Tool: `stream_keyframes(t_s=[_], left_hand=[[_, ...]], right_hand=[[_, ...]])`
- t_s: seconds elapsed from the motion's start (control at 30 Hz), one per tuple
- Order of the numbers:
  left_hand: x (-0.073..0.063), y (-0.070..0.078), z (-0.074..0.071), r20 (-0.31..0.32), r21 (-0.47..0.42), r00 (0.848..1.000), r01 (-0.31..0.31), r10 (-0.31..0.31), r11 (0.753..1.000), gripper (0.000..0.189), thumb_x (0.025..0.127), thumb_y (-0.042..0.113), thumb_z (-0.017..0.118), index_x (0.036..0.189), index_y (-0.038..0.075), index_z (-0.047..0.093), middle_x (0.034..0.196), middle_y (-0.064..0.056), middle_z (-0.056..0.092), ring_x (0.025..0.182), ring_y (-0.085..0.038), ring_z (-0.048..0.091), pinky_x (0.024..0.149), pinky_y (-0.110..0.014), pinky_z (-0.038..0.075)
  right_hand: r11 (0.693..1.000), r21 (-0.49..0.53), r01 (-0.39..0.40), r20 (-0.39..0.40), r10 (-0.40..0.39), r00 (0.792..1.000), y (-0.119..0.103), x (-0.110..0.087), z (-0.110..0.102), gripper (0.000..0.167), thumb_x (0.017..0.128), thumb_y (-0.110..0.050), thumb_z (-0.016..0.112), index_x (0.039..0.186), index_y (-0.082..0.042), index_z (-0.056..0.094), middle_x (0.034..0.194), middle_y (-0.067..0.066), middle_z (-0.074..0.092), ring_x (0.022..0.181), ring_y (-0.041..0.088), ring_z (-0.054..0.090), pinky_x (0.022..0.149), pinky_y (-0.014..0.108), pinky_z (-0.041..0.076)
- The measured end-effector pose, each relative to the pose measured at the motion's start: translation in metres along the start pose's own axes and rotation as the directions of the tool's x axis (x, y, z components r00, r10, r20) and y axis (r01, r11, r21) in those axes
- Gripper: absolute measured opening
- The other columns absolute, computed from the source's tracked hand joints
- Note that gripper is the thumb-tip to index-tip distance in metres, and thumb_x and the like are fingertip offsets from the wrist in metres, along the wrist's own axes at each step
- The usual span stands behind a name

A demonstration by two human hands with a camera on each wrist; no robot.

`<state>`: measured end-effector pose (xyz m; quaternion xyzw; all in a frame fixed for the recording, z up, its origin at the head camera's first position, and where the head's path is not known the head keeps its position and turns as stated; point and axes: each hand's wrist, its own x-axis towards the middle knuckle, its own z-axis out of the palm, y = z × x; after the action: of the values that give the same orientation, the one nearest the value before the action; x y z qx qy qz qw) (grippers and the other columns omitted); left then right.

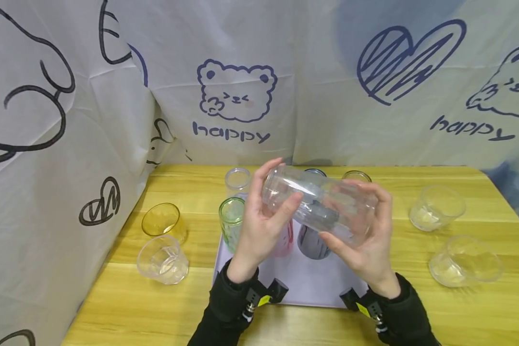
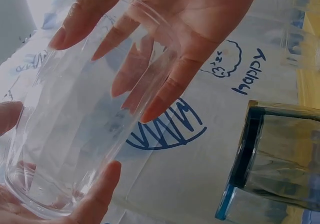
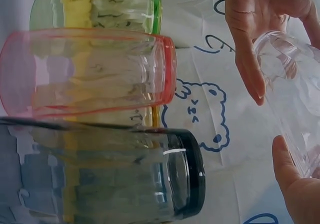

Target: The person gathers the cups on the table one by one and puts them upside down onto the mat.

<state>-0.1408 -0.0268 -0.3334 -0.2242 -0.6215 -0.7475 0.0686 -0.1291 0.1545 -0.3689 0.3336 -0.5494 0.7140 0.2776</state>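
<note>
Both hands hold one clear cup on its side over the tray, slightly tilted. My left hand grips its left end, thumb across the near side and fingers around the far side. At the other end my right hand holds it, thumb under the near side. The left wrist view shows the clear cup between both hands, its faceted wall see-through. Below the hands, a green cup, a pink cup and a dark grey cup stand on a lilac tray.
Left of the tray stand an amber cup and a clear tumbler. Two more clear tumblers stand at right, one farther back. Behind the hands show a clear rim and an amber-brown rim. A printed cloth backs the wooden table.
</note>
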Motion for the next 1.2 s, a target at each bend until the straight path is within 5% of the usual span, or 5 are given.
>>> stream_keyframes(t_s=[0.47, 0.63, 0.8, 1.0, 1.2], left_hand=[[0.0, -0.001, 0.0, -0.046, 0.015, 0.996, -0.076, 0.077, 0.997, 0.062, 0.094, 0.018, 0.069, 0.145, 0.001, 0.038, 0.146, -0.019, 0.043, 0.111, -0.013, 0.06, 0.088, -0.028, 0.06], [-0.002, 0.001, -0.001, -0.024, 0.022, 0.994, -0.109, 0.109, 0.994, 0.061, 0.093, 0.01, 0.068, 0.145, -0.001, 0.037, 0.135, -0.025, 0.051, 0.113, -0.012, 0.061, 0.086, -0.03, 0.062], [-0.004, 0.002, -0.001, -0.01, 0.096, 0.984, -0.175, 0.177, 0.98, 0.061, 0.088, 0.002, 0.071, 0.141, -0.004, 0.041, 0.142, -0.023, 0.046, 0.12, -0.02, 0.058, 0.085, -0.034, 0.063], [-0.003, 0.006, -0.002, 0.074, 0.315, 0.959, -0.284, 0.275, 0.906, 0.061, 0.079, 0.003, 0.08, 0.134, 0.003, 0.054, 0.142, -0.015, 0.052, 0.134, -0.024, 0.049, 0.102, -0.036, 0.055], [-0.004, 0.009, -0.002, 0.231, 0.45, 0.932, -0.356, 0.279, 0.819, 0.065, 0.078, 0.016, 0.084, 0.137, 0.011, 0.055, 0.14, -0.01, 0.054, 0.132, -0.022, 0.053, 0.112, -0.038, 0.046]], right_hand=[[0.988, -0.144, -0.052, 0.068, 0.062, 0.996, -0.008, 0.003, -0.006, 0.091, 0.072, -0.002, 0.088, 0.136, 0.017, 0.027, 0.14, 0.013, 0.05, 0.125, 0.025, 0.058, 0.102, 0.031, 0.056], [0.982, -0.167, -0.09, 0.112, 0.11, 0.988, -0.011, 0.004, -0.012, 0.093, 0.067, 0.006, 0.087, 0.138, 0.017, 0.029, 0.143, 0.01, 0.049, 0.13, 0.022, 0.054, 0.106, 0.029, 0.052], [0.979, -0.191, -0.072, 0.142, 0.1, 0.985, -0.016, 0.008, -0.02, 0.095, 0.068, -0.007, 0.092, 0.139, 0.017, 0.033, 0.144, 0.012, 0.05, 0.135, 0.023, 0.049, 0.113, 0.028, 0.045], [0.941, -0.322, -0.1, 0.167, 0.161, 0.973, -0.03, 0.012, -0.03, 0.102, 0.064, 0.001, 0.092, 0.144, 0.015, 0.031, 0.146, 0.01, 0.049, 0.137, 0.02, 0.047, 0.117, 0.025, 0.04], [0.817, -0.559, -0.143, 0.233, 0.321, 0.918, -0.046, 0.013, -0.033, 0.119, 0.054, 0.014, 0.09, 0.154, 0.0, 0.027, 0.145, 0.005, 0.048, 0.135, 0.013, 0.048, 0.114, 0.017, 0.04]])
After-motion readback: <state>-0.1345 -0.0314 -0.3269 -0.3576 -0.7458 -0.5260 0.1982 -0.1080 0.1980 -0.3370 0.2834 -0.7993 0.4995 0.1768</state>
